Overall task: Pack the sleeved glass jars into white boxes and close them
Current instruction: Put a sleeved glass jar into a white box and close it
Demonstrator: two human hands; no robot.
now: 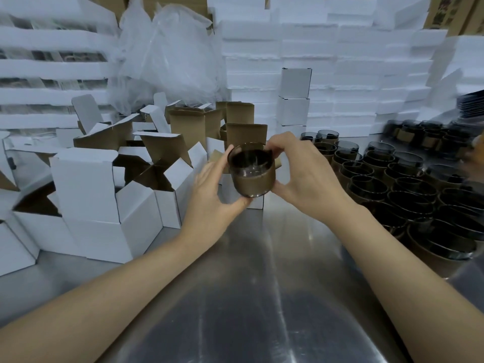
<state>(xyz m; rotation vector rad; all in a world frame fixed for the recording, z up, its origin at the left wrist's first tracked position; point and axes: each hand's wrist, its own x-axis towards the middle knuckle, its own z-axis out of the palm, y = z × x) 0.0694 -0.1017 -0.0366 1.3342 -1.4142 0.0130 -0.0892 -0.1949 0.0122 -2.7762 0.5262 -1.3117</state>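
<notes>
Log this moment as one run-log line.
left hand, right hand: hold sleeved jar | not yet boxed | open white boxes: left | spare jars: right

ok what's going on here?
A person holds one dark glass jar in a brown cardboard sleeve between both hands, left hand and right hand, above the shiny metal table. It is not boxed yet. At the left stand open white cardboard boxes, more sleeved jars crowd the right, and a stack of closed white boxes stands behind.
</notes>
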